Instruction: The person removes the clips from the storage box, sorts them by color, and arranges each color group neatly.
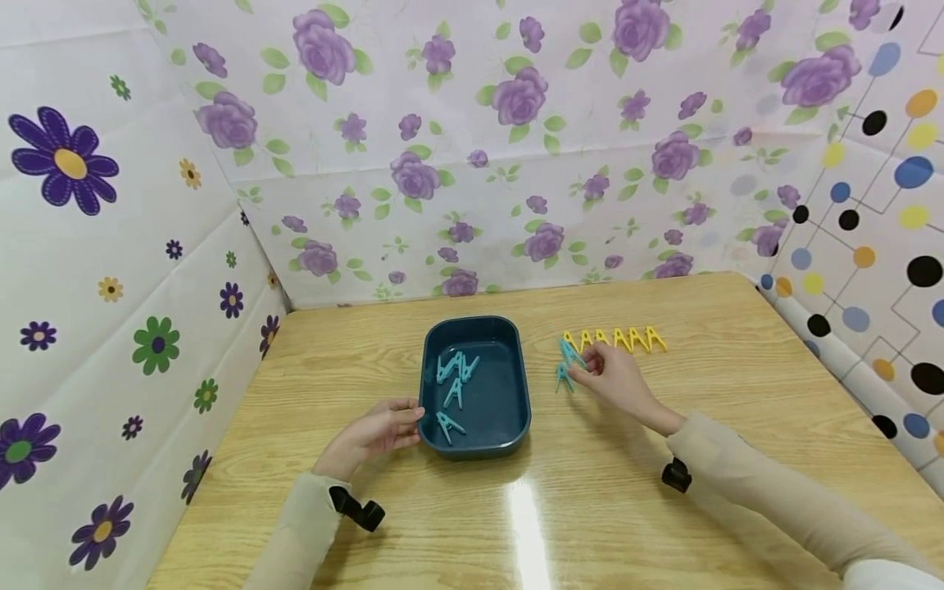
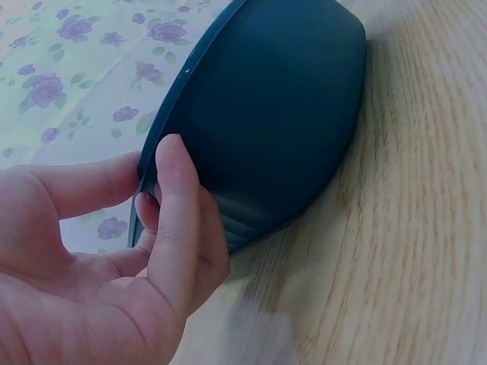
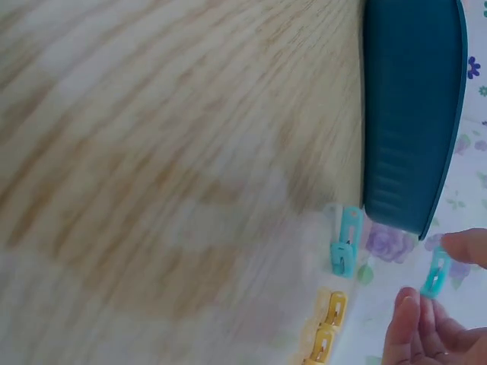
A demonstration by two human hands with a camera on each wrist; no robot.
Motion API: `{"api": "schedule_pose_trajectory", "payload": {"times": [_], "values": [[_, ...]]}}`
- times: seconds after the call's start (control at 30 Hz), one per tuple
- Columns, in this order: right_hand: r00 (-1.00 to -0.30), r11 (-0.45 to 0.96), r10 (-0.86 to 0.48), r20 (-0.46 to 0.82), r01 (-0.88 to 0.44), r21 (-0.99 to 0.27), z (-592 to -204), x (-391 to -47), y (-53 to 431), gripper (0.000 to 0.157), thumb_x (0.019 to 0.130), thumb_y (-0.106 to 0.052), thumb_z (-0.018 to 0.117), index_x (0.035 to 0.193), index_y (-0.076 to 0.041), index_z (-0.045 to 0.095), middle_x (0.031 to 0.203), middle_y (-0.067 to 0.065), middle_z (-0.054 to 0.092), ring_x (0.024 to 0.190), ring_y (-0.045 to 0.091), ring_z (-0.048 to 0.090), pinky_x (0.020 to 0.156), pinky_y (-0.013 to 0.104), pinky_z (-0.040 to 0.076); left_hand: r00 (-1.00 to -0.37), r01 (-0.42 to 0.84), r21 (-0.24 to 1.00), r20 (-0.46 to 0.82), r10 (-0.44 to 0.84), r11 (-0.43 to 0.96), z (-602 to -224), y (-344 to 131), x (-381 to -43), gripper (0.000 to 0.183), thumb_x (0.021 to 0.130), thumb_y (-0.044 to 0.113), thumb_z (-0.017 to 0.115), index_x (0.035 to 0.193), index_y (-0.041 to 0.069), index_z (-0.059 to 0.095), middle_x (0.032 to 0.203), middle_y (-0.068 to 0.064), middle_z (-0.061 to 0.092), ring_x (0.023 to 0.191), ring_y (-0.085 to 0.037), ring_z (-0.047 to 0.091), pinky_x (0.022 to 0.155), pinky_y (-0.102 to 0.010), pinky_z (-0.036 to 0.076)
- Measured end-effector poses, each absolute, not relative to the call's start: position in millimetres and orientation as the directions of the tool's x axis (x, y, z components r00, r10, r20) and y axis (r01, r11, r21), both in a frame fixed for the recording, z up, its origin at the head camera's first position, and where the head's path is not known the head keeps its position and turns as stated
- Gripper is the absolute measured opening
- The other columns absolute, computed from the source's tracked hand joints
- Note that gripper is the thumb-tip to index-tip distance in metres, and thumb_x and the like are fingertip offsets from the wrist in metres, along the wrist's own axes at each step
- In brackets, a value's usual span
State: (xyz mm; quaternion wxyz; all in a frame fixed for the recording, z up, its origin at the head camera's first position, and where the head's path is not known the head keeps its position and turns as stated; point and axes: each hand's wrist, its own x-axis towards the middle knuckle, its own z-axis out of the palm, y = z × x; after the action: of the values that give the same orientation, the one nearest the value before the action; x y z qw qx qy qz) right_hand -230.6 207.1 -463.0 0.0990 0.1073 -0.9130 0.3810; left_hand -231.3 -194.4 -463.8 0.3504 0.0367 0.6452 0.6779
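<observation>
A slotted turquoise clip [image 3: 436,272] is pinched in the right hand [image 1: 614,378], above the wood-grained surface [image 1: 354,360], near a row of A-shaped yellow clips [image 1: 652,339]. By the left hand [image 1: 379,430], the smooth, round-cornered tray [image 1: 497,406], holding more turquoise clips [image 1: 445,422], is gripped at its rim.

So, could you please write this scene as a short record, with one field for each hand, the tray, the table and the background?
Left hand: holds the rim of the dark blue tray
Right hand: pinches a light blue clip
In tray: several loose clips, light blue
On table: another blue clip near the right hand; a row of yellow clips
Background: flower-patterned cloth
</observation>
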Motion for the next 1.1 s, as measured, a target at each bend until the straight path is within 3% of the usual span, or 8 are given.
{"api": "schedule_pose_trajectory", "payload": {"times": [0.23,0.5,0.73,1.0,1.1], "values": [[-0.977,0.717,-0.111,0.181,-0.205,-0.666,-466,-228,212,0.025,0.088,-0.022,0.071,0.092,0.000,0.059,0.077,0.009,0.058,0.060,0.016,0.049,0.056,0.029,0.041,-0.752,-0.432,0.899,-0.403,0.521,0.070,-464,-195,-231,0.005,0.100,0.010,0.049,0.102,0.006,0.051,0.087,0.002,0.059,0.077,-0.008,0.060,0.073,-0.020,0.055],[-0.993,0.773,-0.104,0.053,-0.114,-0.624,-469,-229,212,0.024,0.089,-0.021,0.069,0.081,-0.005,0.053,0.063,0.004,0.048,0.051,0.013,0.038,0.050,0.026,0.033,-0.750,-0.436,0.897,-0.408,0.520,0.074,-464,-196,-231,0.005,0.101,0.010,0.047,0.100,0.007,0.052,0.085,0.002,0.060,0.077,-0.008,0.060,0.073,-0.020,0.055],[-0.993,0.774,-0.114,-0.024,-0.073,-0.629,-470,-231,212,0.048,0.089,-0.021,0.069,0.054,-0.014,0.037,0.046,-0.006,0.024,0.042,0.009,0.019,0.043,0.022,0.020,-0.742,-0.433,0.898,-0.403,0.535,0.077,-467,-196,-231,0.006,0.100,0.011,0.050,0.094,0.011,0.053,0.084,0.002,0.058,0.076,-0.008,0.059,0.073,-0.021,0.055],[-0.991,0.790,-0.122,-0.060,-0.060,-0.611,-476,-236,214,0.055,0.087,-0.023,0.071,0.049,-0.017,0.032,0.044,-0.008,0.020,0.041,0.008,0.016,0.042,0.021,0.017,-0.745,-0.420,0.905,-0.386,0.543,0.067,-467,-196,-232,0.005,0.099,0.012,0.052,0.095,0.011,0.054,0.085,0.002,0.059,0.076,-0.008,0.060,0.073,-0.021,0.055],[-0.989,0.790,-0.133,-0.066,-0.065,-0.610,-476,-238,214,0.051,0.087,-0.021,0.072,0.051,-0.015,0.036,0.046,-0.006,0.024,0.043,0.009,0.019,0.043,0.021,0.019,-0.748,-0.418,0.906,-0.385,0.541,0.067,-467,-196,-232,0.006,0.099,0.012,0.052,0.094,0.011,0.053,0.085,0.002,0.059,0.076,-0.008,0.060,0.073,-0.021,0.055]]}}
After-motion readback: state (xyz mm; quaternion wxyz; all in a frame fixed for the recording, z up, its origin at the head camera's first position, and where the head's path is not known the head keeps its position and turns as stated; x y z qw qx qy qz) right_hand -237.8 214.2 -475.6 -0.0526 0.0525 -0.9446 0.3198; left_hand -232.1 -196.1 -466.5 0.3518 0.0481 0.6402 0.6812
